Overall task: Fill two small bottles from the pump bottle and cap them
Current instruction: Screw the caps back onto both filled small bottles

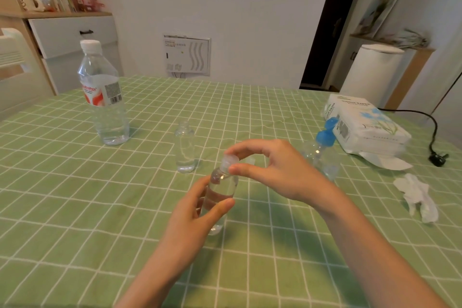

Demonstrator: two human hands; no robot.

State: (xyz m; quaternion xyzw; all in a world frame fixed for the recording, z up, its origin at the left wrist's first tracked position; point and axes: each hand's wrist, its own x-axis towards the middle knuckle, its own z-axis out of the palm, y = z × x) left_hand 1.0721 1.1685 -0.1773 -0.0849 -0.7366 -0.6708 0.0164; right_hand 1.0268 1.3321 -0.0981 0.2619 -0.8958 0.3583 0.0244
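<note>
The left hand (197, 210) curls round a small bottle (222, 191) with clear liquid inside, near the middle of the green table (75, 207). The right hand (272, 170) pinches the cap (230, 160) on its top. The other small bottle (185, 147) stands open just behind. The pump bottle (321, 150) stands behind the right hand.

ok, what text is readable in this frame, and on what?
"ahaha": red letters, label of the large clear plastic water bottle; start hidden by the curve.
"TISSUE PAPER": faint, top of the white soft tissue pack.
Too small to read: barcode digits on that label, the pack's other print, the white wall panel.
</note>
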